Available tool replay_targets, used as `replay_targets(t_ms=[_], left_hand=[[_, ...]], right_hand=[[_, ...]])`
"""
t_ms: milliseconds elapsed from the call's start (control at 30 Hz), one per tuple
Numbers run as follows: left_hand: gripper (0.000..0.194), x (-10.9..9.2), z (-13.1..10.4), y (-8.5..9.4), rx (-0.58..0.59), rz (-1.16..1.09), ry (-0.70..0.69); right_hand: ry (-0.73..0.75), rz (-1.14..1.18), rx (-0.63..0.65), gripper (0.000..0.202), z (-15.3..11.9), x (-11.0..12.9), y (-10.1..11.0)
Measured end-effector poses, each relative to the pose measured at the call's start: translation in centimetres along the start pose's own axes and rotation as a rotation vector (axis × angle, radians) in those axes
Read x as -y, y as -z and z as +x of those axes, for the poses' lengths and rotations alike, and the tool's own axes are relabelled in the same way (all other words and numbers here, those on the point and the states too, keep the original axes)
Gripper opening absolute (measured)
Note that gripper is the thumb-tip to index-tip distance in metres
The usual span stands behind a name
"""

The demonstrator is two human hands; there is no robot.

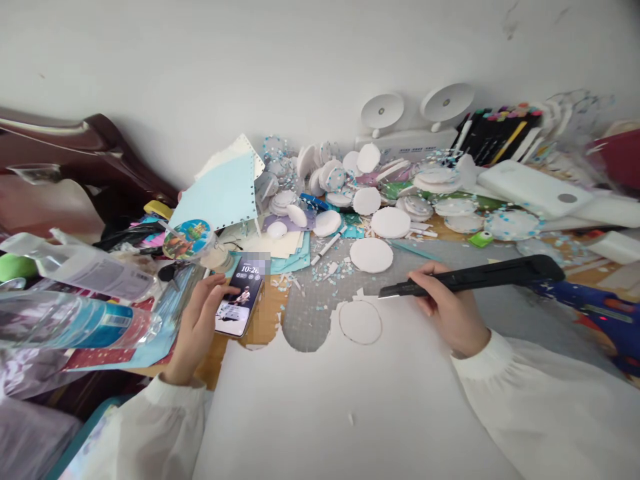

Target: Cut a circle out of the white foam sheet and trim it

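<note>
My right hand [447,310] is closed around a black utility knife [485,275], its blade out and pointing left above a large white board sheet [320,413]. Just below the blade, a circle outline [360,322] is drawn on the sheet. Rounded notches are cut from the sheet's far edge. At the left, my left hand [197,320] has its fingers stretched out, touching the lit screen of a phone [241,300]. A cut white disc [371,255] lies on the grey cutting mat [310,313] beyond the sheet.
Many white discs [390,222] and blue-white scraps pile up along the back. A double-headed lamp [383,111] and markers [495,137] stand behind. A plastic bottle [75,320] lies left; a blue glue gun [590,313] lies right. A white pen [329,245] rests on the mat.
</note>
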State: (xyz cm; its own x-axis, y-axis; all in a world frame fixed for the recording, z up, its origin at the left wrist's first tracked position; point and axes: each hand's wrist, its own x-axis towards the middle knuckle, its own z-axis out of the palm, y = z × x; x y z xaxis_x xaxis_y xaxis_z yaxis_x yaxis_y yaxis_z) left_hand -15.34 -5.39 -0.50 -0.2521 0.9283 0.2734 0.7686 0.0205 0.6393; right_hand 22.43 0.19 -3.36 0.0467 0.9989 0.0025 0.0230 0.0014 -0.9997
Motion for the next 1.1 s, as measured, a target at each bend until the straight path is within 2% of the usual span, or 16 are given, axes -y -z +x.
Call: replay_targets(t_ms=[100,267,467,633,833,967,1100], left_hand=[[0.043,-0.5,0.4,-0.2,0.056,-0.080,0.045],[0.044,-0.9,0.5,0.4,0.000,-0.123,0.007],[0.040,-0.3,-0.1,0.3,0.007,-0.160,-0.017],[0.039,-0.7,-0.1,0.3,0.061,-0.101,0.009],[0.039,-1.1,-0.5,1.9,-0.023,-0.110,-0.038],[0.038,-0.4,-1.4,2.6,0.030,-0.090,-0.015],[0.043,0.0,-2.1,2.7,0.086,0.050,-0.029]], right_hand=[[-0.003,-0.006,-0.002,0.024,0.0,0.0,0.0],[-0.002,-0.009,-0.010,0.022,0.0,0.0,0.0],[-0.011,0.005,-0.007,0.023,0.0,-0.1,0.0],[-0.018,0.009,-0.003,0.022,0.1,-0.3,0.1],[-0.014,0.009,-0.012,0.022,0.1,-0.3,0.0],[-0.020,-0.012,-0.001,0.023,0.0,0.0,0.0],[-0.025,0.006,-0.012,0.022,0.1,-0.1,0.0]])
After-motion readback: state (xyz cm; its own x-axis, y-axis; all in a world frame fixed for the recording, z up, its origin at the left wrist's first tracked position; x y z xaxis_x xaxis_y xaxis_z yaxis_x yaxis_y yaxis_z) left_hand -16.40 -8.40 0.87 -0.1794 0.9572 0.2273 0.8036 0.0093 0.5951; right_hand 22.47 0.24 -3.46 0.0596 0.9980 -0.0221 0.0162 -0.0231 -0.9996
